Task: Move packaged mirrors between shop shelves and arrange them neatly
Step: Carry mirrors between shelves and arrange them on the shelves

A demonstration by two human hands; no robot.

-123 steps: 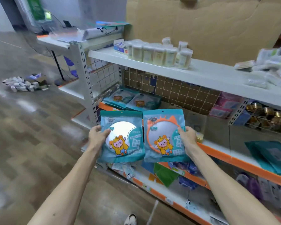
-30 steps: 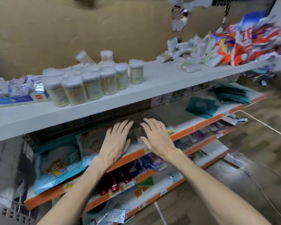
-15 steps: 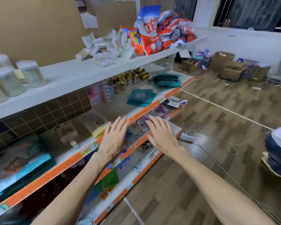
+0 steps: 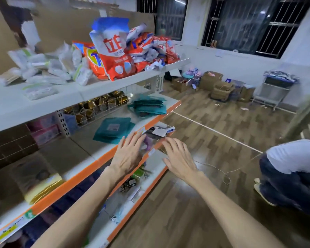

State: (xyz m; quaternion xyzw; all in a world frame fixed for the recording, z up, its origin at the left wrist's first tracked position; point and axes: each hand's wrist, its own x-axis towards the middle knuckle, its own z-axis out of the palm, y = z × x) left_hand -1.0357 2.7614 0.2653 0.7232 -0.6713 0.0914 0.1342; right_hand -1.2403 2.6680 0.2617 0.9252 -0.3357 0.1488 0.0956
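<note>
Fingers (image 4: 131, 142) spread straight, released, holding nothing: left hand (image 4: 127, 156) over orange shelf edge (image 4: 100, 160), right hand (image 4: 177, 158) at three o'clock, teal packets (image 4: 113, 129) at eleven.

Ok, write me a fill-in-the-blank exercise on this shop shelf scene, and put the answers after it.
1. The left hand and the right hand are both ___, fingers straight, holding nothing.
2. The flat teal packets lie on the middle shelf, whose front edge is ___.
3. The red and orange detergent bags are piled on the ___ white shelf.
4. A person in a white top crouches on the wooden ___ at the right.

Answers: open; orange; top; floor
</note>
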